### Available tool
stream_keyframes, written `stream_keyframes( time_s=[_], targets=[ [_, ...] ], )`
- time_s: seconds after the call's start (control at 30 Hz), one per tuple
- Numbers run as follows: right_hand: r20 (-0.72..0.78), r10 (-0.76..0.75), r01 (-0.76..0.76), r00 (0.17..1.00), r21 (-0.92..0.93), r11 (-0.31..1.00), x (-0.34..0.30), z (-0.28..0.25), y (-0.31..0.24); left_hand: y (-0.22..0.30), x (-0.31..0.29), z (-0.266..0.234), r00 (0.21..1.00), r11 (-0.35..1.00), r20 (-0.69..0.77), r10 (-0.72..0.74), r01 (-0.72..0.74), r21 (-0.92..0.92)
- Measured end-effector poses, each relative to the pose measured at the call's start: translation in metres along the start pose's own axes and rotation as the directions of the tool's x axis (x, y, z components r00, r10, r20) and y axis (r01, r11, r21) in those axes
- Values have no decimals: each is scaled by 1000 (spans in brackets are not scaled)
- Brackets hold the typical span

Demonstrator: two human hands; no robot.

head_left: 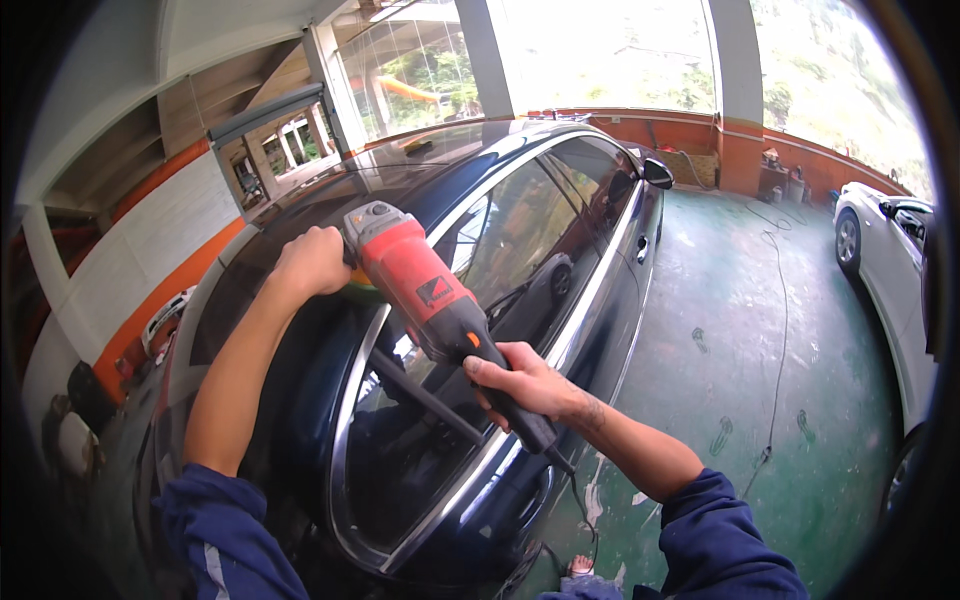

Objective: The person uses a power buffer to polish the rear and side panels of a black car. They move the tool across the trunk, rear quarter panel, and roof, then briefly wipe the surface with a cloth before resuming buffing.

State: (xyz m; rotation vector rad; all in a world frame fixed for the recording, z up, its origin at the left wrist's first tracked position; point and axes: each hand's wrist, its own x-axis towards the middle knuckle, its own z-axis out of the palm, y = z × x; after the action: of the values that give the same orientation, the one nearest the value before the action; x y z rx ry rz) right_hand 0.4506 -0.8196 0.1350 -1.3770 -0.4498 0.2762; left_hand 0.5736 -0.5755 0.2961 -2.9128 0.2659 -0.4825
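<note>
A red and black corded polisher (pixel 425 290) lies slantwise across the middle of the view, its head over the rear pillar of a dark blue car (pixel 300 390). My right hand (pixel 522 380) is wrapped round its black rear handle. At the polisher's head, my left hand (pixel 312 262) is closed in a fist around its side grip, which is mostly hidden by the fingers. A sliver of yellow pad (pixel 362 279) shows under the head, against or just above the paint; I cannot tell which. The power cord (pixel 573 480) drops from the handle toward the floor.
The car's side window (pixel 400 450) with chrome trim lies below the tool. A white car (pixel 885 250) stands at the right on the green floor (pixel 700 400), where a thin cable (pixel 783 340) runs. Several containers (pixel 790 185) stand by the orange wall at the back.
</note>
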Motion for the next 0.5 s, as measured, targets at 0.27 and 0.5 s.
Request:
stream_keyframes(
  time_s=[0.27, 0.5],
  targets=[
    [102, -15, 11, 995, 37, 999, -37, 64, 52, -34, -102, 12, 998, 999, -28, -52, 52, 10],
    [173, 44, -41, 984, -26, 999, -74, 110, 95, -49, -195, 29, 996, 997, -47, -72, 73, 15]
  ],
)
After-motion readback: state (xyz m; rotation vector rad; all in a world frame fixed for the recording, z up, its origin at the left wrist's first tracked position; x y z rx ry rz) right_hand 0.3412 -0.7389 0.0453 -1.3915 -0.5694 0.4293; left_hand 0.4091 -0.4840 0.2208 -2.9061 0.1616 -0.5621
